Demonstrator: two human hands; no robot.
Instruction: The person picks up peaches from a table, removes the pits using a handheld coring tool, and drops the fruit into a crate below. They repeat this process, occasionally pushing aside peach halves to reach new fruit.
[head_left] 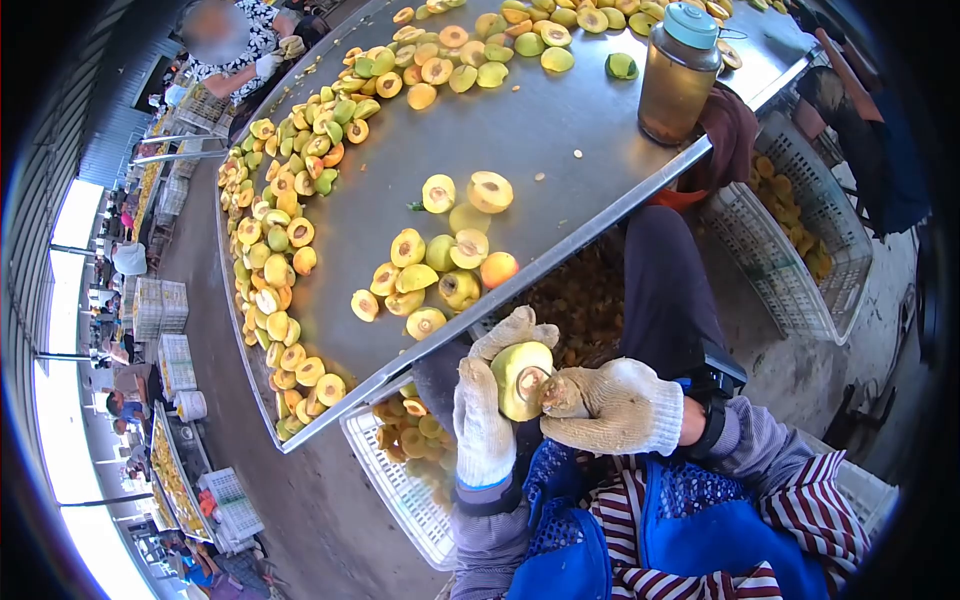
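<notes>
Held fruit (520, 380) between left hand (483, 425) and right hand (620, 405). Ahead, on worktop (540, 130): fruit halves (430, 270), bottle (680, 75) farther right. Crate (400, 490) below left hand.

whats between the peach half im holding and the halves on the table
Only the steel table's raised edge separates the held peach half from those halves, head view.

Fruit-processing shed: long steel table (560, 150) w/ halved peaches (440, 260), plastic crates (790, 260), other workers (235, 45) nearby.

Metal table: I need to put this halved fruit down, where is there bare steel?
The table is bare between the near cluster of halves and the bottle, and between that cluster and the rim row. The far end is crowded.
</notes>
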